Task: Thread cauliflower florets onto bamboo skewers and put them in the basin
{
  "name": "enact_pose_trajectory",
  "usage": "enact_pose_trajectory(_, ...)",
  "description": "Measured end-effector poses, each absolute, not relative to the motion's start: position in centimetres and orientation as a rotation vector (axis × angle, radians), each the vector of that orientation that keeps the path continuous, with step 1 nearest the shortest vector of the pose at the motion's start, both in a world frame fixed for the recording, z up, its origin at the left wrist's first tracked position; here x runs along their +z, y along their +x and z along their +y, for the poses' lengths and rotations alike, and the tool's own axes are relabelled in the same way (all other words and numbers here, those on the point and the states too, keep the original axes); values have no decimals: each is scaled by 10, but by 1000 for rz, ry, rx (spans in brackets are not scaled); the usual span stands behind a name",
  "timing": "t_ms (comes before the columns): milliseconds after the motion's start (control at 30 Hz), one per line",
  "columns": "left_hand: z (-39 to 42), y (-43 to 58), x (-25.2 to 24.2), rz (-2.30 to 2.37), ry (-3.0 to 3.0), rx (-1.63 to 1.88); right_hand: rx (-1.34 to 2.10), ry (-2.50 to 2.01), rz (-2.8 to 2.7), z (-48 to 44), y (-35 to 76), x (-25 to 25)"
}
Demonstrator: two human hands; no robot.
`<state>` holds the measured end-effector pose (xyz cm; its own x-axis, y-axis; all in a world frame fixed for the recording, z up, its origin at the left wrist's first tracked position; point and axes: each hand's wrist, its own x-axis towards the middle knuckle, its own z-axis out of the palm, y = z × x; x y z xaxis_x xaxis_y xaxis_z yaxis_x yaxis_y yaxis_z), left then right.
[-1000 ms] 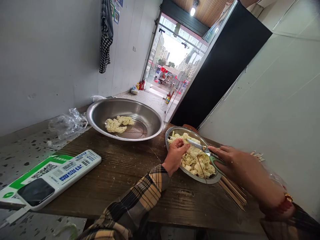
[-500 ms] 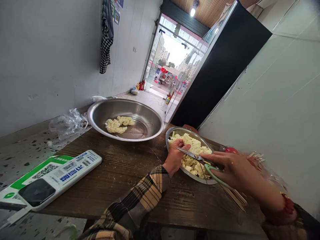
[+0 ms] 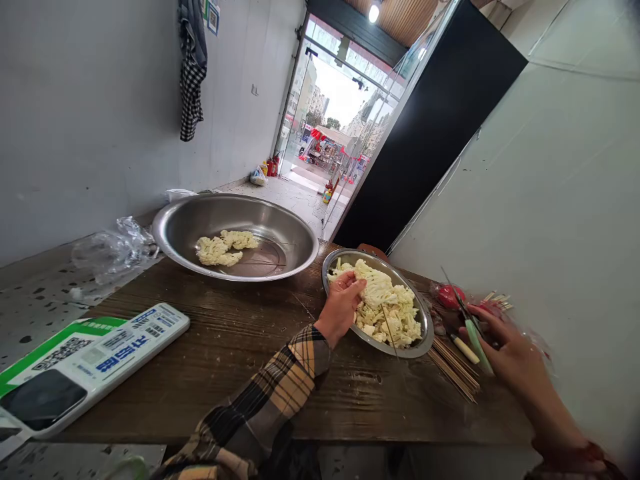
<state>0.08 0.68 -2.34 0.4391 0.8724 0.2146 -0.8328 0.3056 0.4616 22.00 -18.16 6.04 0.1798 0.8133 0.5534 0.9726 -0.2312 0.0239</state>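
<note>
My left hand (image 3: 343,307) rests on the near rim of a small steel bowl (image 3: 424,333) and pinches a piece of the cauliflower (image 3: 387,303) heaped inside. A thin skewer (image 3: 389,330) leans in that bowl. My right hand (image 3: 510,353) is off to the right of the bowl, closed around green-handled scissors (image 3: 470,323) whose blades point up and away. Below the scissors lies a bundle of bamboo skewers (image 3: 453,370) on the wooden table (image 3: 240,360).
A large steel basin (image 3: 280,220) with two cauliflower pieces (image 3: 223,247) sits at the back. A green and white payment stand with a phone (image 3: 75,367) lies at the left. Crumpled plastic (image 3: 107,247) is by the wall, and a red object (image 3: 450,295) near the skewers.
My right hand has pulled the scissors away from over the bowl to the right side of the table. My left hand stays at the bowl's rim on the cauliflower.
</note>
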Motion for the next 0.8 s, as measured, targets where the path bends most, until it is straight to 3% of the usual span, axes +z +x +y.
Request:
enact_pose_trajectory(133,9,1,-26,63,555,1107,-432,-2273,-1429,-220,266,6)
enact_pose_trajectory(433,7,-2,-19,114,598,1089,-104,-2366,-1486,-223,288,-100)
enact_pose_trajectory(567,5,-3,-16,126,604,1082,-134,-2199,-1632,-214,278,-101)
enact_pose_trajectory(700,5,-1,-18,155,653,1067,-256,-2019,-1377,-212,239,-67)
enact_pose_trajectory(800,4,0,-19,177,700,1050,-47,-1808,-1300,-198,189,-37)
